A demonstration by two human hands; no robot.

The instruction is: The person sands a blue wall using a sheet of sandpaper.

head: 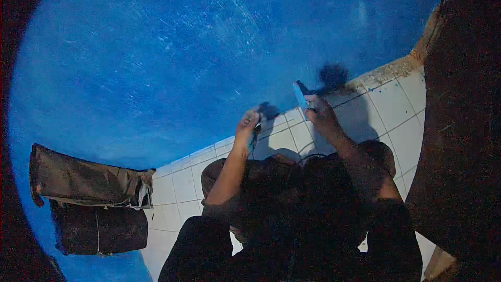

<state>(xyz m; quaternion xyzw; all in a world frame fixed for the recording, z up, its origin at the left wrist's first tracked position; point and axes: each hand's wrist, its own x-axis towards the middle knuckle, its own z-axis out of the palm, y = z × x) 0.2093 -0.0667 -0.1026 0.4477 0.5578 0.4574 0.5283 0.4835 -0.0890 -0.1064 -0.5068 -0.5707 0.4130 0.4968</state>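
My right hand (pixel 320 113) grips a flat hand tool (pixel 300 96) with a light-blue face, seen nearly edge-on. I cannot tell exactly what kind of tool it is. The tool is held near the foot of a scuffed blue wall (pixel 156 62), where the wall meets the white tiled floor (pixel 182 182). To its left, my left hand (pixel 247 123) is raised near the same edge with its fingers curled. Blue smears mark its wrist. Whether the left fingers hold anything is hard to see. Both hands cast shadows ahead of them.
At the left, a brown, fabric-like folded item (pixel 90 178) lies against a dark bundle (pixel 100 229). A rough, bare strip (pixel 395 71) runs along the wall's base at the right. Small blue spots (pixel 379 91) dot the tiles there. My bent knees are close behind my hands.
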